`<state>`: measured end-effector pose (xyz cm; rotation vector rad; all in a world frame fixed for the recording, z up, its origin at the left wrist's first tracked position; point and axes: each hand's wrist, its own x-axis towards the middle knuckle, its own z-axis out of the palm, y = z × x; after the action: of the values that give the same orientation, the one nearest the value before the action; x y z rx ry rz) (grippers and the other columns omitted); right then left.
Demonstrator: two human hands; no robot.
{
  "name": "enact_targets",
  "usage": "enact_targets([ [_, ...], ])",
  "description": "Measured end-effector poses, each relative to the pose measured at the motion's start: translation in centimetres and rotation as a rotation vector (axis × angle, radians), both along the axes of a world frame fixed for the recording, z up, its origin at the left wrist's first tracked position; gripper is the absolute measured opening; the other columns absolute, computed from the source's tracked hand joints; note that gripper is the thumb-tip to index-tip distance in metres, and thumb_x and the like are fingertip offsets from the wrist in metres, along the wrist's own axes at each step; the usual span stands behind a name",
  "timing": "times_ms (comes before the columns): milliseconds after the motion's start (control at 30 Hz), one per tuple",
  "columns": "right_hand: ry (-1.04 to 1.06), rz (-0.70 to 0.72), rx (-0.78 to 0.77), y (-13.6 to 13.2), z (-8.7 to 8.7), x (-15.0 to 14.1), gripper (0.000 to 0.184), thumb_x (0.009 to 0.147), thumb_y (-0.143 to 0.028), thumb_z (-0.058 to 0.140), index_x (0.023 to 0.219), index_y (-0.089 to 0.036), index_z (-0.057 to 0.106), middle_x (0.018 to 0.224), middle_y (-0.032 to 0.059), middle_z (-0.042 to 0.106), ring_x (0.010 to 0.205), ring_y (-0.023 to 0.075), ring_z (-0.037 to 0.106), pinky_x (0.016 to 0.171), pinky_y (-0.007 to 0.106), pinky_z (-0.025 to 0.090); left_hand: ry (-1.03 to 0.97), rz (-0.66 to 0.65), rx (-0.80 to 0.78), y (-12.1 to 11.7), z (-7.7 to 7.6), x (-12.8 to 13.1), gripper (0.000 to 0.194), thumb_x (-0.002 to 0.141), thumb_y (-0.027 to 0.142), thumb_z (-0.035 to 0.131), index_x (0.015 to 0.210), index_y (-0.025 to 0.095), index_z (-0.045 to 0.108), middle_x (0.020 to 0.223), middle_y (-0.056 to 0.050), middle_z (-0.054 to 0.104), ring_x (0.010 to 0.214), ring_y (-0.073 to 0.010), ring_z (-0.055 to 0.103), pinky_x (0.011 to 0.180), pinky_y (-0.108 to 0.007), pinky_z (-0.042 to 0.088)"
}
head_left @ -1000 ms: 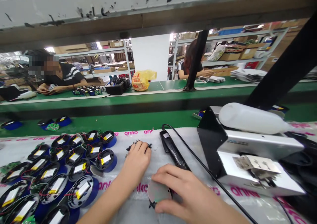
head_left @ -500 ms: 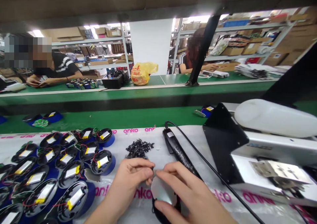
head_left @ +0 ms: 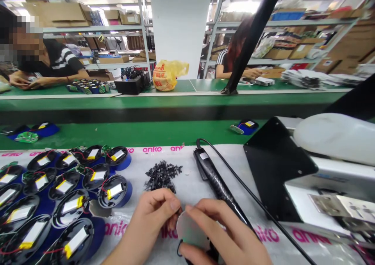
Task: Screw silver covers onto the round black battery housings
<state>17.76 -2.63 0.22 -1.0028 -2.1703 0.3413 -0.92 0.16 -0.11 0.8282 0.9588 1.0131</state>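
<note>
My right hand (head_left: 225,226) is closed around a round grey disc (head_left: 191,230), which is tilted up; a dark part and a thin dark wire loop show beneath it. My left hand (head_left: 158,218) is beside the disc's upper left edge, thumb and forefinger pinched together; what they hold, if anything, is hidden. Just beyond the left hand lies a pile of small black pieces (head_left: 162,175). To the left stand several round blue-and-black housings (head_left: 115,192), with white battery packs (head_left: 76,242), red wires and green circuit boards on them.
A black corded hand tool (head_left: 216,179) lies beyond my right hand. A metal machine with a black plate (head_left: 275,171) stands on the right. Another blue housing (head_left: 248,127) sits on the green bench (head_left: 152,132). Two people work across the bench near a yellow bag (head_left: 166,75).
The view has tilted downward a little, and the housings now appear further left. Both hands stay close together at the disc, which has turned slightly.
</note>
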Motion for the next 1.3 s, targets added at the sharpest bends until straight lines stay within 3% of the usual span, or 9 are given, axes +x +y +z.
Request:
enact_targets([
  [167,-0.016,0.034,0.066,0.3,0.4,0.3,0.044,0.090,-0.019,0.066,0.132,-0.017,0.051,0.110,0.0122,0.060,0.091,0.0189,0.069,0.075,0.023,0.062,-0.065,-0.019,-0.037,-0.3,0.3,0.1,0.046,0.072,0.054,0.083,0.058,0.016,0.061,0.050,0.004,0.056,0.045,-0.0070,0.046,0.045,-0.017,0.036],
  [433,0.006,0.015,-0.025,0.3,0.6,0.0,0.033,0.098,-0.025,0.057,0.130,-0.023,0.055,0.108,0.0102,0.064,0.091,0.0183,0.072,0.077,0.022,0.063,0.035,0.017,0.049,-0.3,-0.1,0.1,0.049,0.077,0.057,0.077,0.058,0.017,0.056,0.050,0.005,0.052,0.045,-0.0070,0.042,0.046,-0.018,0.034],
  [700,-0.004,-0.039,-0.033,-0.2,0.3,0.0,0.035,0.101,-0.032,0.050,0.135,-0.029,0.055,0.109,0.0091,0.070,0.095,0.0221,0.074,0.082,0.028,0.064,0.314,0.052,0.276,-1.2,1.4,0.3,0.043,0.088,0.048,0.068,0.059,0.017,0.060,0.060,0.003,0.052,0.055,-0.0108,0.051,0.054,-0.020,0.041],
  [767,-0.077,-0.032,0.014,0.1,0.9,0.3,0.041,0.099,-0.029,0.053,0.140,-0.026,0.050,0.109,0.0106,0.068,0.093,0.0216,0.074,0.077,0.026,0.065,0.356,0.019,0.412,-1.3,1.8,-0.1,0.040,0.096,0.047,0.058,0.071,0.018,0.070,0.068,0.001,0.057,0.063,-0.0125,0.054,0.060,-0.022,0.043],
  [867,-0.160,0.006,0.003,0.7,2.4,1.3,0.042,0.097,-0.022,0.055,0.139,-0.024,0.050,0.110,0.0110,0.063,0.091,0.0188,0.073,0.073,0.022,0.064,0.376,-0.107,0.622,-1.1,2.3,-0.9,0.037,0.099,0.052,0.050,0.107,0.025,0.074,0.094,-0.004,0.065,0.084,-0.0173,0.060,0.075,-0.026,0.048],
  [1000,-0.196,0.030,-0.188,1.0,4.1,2.7,0.038,0.096,-0.023,0.056,0.134,-0.029,0.054,0.114,0.0073,0.060,0.098,0.0158,0.071,0.082,0.021,0.061,0.571,-0.326,0.828,-0.7,2.2,-1.3,0.065,0.075,0.060,0.077,0.131,0.030,0.063,0.117,-0.007,0.064,0.104,-0.0245,0.059,0.094,-0.038,0.048],
  [1133,-0.180,0.003,-0.344,0.6,4.9,3.1,0.034,0.096,-0.029,0.059,0.128,-0.037,0.055,0.117,0.0010,0.062,0.098,0.0123,0.071,0.084,0.018,0.060,0.740,-0.401,0.735,-1.1,1.4,-0.5,0.084,0.067,0.051,0.087,0.141,0.028,0.053,0.130,-0.009,0.059,0.111,-0.0273,0.060,0.098,-0.042,0.050],
  [1300,-0.018,-0.005,-0.270,-0.7,4.6,2.8,0.034,0.089,-0.028,0.069,0.120,-0.037,0.057,0.115,-0.0014,0.068,0.108,0.0140,0.069,0.089,0.014,0.055,0.608,-0.354,0.562,-1.6,0.8,0.6,0.062,0.071,0.022,0.085,0.128,0.027,0.063,0.126,-0.007,0.059,0.111,-0.0244,0.062,0.095,-0.036,0.053],
])
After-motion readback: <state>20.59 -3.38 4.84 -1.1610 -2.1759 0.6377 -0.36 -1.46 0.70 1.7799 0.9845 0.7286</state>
